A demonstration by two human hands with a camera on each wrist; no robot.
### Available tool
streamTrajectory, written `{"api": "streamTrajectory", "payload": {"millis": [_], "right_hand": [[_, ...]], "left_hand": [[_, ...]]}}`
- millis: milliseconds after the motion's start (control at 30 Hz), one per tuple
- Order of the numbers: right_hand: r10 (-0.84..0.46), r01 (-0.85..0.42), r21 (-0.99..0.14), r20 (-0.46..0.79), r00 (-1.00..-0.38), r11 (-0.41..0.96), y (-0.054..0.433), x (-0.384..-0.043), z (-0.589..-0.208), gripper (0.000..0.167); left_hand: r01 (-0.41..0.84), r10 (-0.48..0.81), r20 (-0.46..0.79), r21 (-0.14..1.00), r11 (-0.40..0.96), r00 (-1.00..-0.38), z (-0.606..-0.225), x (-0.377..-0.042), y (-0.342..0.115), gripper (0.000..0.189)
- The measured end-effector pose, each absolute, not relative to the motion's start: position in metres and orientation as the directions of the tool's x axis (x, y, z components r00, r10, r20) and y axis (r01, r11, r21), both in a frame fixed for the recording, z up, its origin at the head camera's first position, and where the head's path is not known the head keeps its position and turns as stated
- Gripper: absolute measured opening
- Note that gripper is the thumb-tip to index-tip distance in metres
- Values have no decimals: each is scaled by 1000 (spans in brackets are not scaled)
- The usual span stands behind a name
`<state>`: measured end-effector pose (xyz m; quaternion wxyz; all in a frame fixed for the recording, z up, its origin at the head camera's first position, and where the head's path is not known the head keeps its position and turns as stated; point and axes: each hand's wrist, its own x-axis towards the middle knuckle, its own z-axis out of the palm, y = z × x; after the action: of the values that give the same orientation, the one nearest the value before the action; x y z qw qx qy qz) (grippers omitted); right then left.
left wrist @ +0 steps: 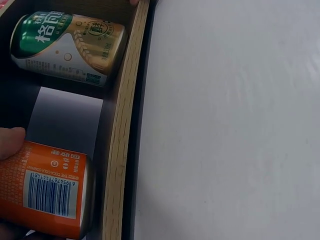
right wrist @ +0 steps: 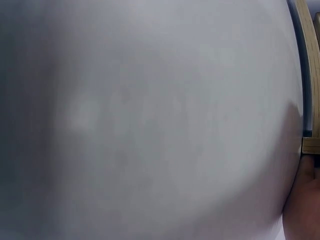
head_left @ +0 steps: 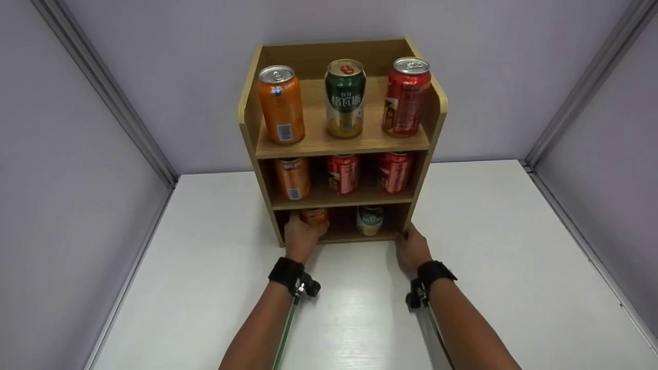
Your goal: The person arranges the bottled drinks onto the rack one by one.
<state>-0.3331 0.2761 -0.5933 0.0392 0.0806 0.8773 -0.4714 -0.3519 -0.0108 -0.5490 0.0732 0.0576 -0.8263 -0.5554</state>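
Note:
A three-level wooden shelf [head_left: 342,150] stands on the white table. On its bottom level, at the left, my left hand [head_left: 302,239] grips an orange drink can [left wrist: 52,190], with the thumb and fingers on either side. The can stands upright, its barcode visible in the left wrist view. A green-and-gold can [head_left: 370,221] stands farther right on that level. My right hand [head_left: 413,252] holds the shelf's lower right corner, fingers along the outer side panel. In the right wrist view only part of that hand shows, beside the wooden corner [right wrist: 311,145].
The top level bears an orange can [head_left: 281,105], a green can [head_left: 345,100] and a red can [head_left: 407,97]. On the middle level are another orange can [head_left: 293,179] and two red cans [head_left: 343,174]. Grey walls [head_left: 92,154] enclose the white table [head_left: 180,288].

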Motion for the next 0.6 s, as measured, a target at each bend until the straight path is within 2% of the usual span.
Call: {"api": "streamTrajectory", "payload": {"millis": [200,600], "right_hand": [[101,171,-806,-139,-985,566,276,-334,-594,56],[94,155,-811,-124,-988,564,278,-334,-597,57]], "left_hand": [[11,-191,92,921,389,-977,-552,-355,-11,77],[-6,-219,79,931,365,-972,-557,-355,-7,86]]}}
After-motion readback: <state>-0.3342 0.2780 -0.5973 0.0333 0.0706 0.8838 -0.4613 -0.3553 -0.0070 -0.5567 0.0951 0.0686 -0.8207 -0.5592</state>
